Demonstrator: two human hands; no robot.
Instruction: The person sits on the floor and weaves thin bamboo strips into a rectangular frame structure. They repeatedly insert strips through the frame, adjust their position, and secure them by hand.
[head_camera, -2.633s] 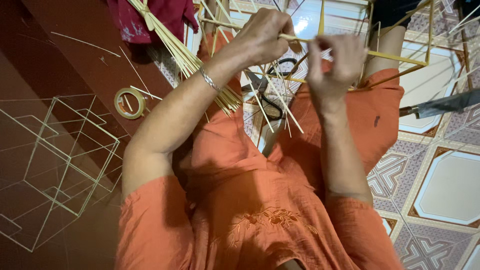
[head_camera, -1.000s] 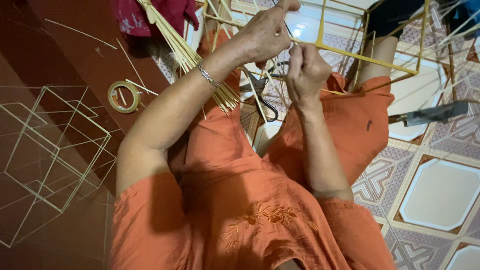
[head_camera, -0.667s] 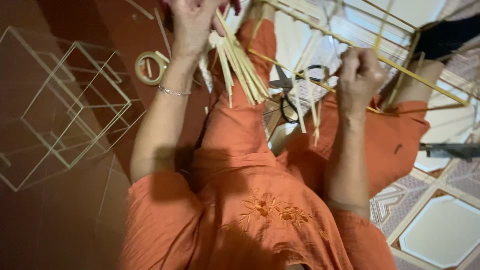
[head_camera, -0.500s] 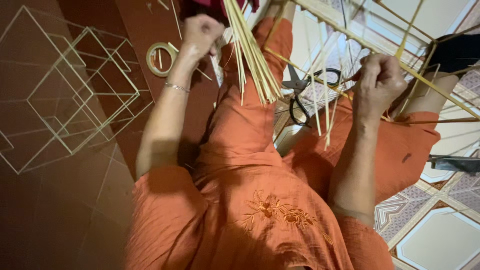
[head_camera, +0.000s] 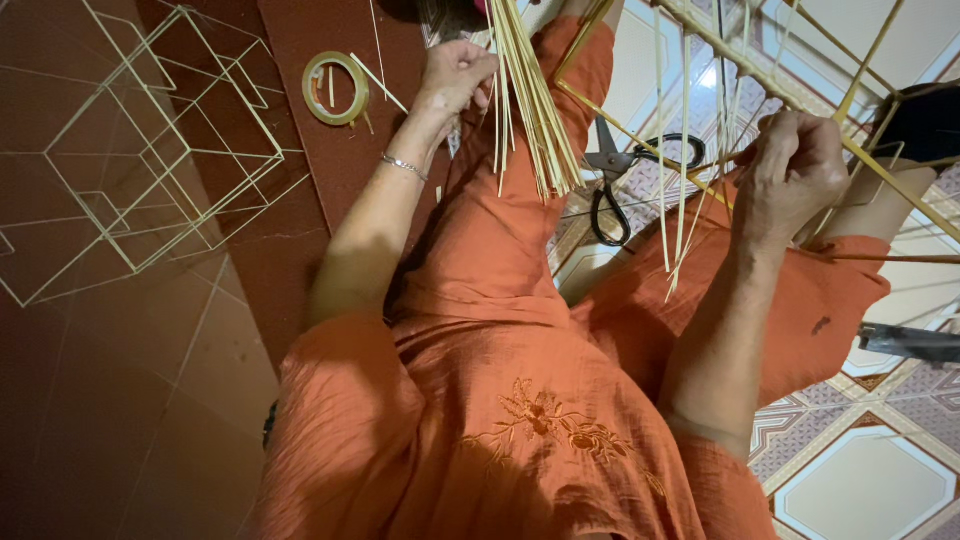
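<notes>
Both hands are up near the top of the view, apart from each other, each closed on pale stick material. Her left hand (head_camera: 455, 75) is curled into a fist beside a thick bundle of thin pale bamboo splints (head_camera: 530, 110), its fingers seeming to pinch one or two splints at the bundle's edge; how much it grips I cannot tell. That bundle lies along the orange-clad thigh (head_camera: 490, 250) and fans out towards the knee. The right hand (head_camera: 795, 170) is clenched around a strut of the open yellow bamboo-stick frame (head_camera: 880, 170), which stands over the patterned tile floor (head_camera: 870, 480) on the far side of the bundle from the left hand.

Between bundle and frame, on the floor, lie black-handled scissors (head_camera: 620, 185). Left of the bundle, past the left hand, a roll of clear adhesive tape (head_camera: 336, 88) rests on the brown floor (head_camera: 140, 400), and farther left stands a finished cube-shaped frame of pale sticks (head_camera: 150, 150).

The splints look very light, smooth and springy, stiff along their length yet likely to snap if bent sharply. A single one is probably best pinched near its middle or close to the joint being made. The frame looks equally light and fragile, so it is likely safest held at a corner rather than mid-strut.
</notes>
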